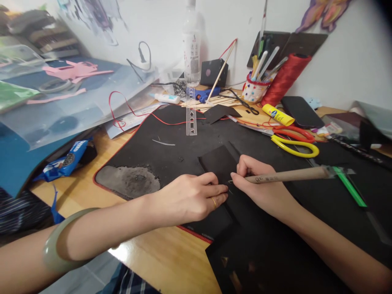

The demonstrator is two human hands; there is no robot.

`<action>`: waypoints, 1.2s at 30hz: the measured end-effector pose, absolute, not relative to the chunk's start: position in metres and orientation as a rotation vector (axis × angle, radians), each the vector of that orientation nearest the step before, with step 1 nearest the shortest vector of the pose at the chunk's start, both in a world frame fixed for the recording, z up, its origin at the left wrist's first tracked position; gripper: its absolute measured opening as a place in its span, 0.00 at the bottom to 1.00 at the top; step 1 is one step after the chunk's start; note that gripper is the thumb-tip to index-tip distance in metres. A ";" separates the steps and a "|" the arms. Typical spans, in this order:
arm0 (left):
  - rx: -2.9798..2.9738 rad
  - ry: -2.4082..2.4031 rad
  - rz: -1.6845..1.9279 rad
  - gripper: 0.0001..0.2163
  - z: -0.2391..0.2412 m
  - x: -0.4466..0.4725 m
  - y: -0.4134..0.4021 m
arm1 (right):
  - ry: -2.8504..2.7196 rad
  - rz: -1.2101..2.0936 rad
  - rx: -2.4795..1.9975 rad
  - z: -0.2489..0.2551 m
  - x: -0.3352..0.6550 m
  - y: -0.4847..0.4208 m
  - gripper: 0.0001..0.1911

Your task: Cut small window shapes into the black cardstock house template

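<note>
My left hand [199, 196] rests on a sheet of black paper [219, 161], its fingers bent together and holding the sheet down on the dark mat [174, 159]. A ring and a pale green bangle [55, 249] are on this arm. My right hand [260, 183] is closed around a tan pen-like tool [288, 175], whose tip meets the black paper just right of my left fingertips. Faint light marks show by the tip. The lower edge of the sheet is hard to tell from the mat.
To the right lie scissors with red and yellow handles [295, 147], a glue stick [278, 115] and a green strip [350, 188]. A stencil ruler [191, 116], a clear bottle [192, 53], a red thread spool [286, 79] and a pen cup [255, 89] stand or lie farther back.
</note>
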State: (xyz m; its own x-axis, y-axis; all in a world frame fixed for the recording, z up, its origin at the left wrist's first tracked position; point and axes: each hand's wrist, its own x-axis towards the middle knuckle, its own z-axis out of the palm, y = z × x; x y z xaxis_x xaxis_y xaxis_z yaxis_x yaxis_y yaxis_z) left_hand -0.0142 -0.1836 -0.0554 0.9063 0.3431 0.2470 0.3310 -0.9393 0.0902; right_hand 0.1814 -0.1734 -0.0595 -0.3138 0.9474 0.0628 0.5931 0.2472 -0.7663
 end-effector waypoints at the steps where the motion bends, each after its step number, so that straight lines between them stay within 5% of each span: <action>1: 3.029 0.537 0.415 0.14 -0.056 -0.014 -0.183 | -1.998 0.880 -1.397 -0.060 0.182 -0.174 0.12; 36: 3.117 0.536 0.526 0.15 -0.059 -0.012 -0.183 | -1.995 0.832 -1.391 -0.062 0.180 -0.174 0.14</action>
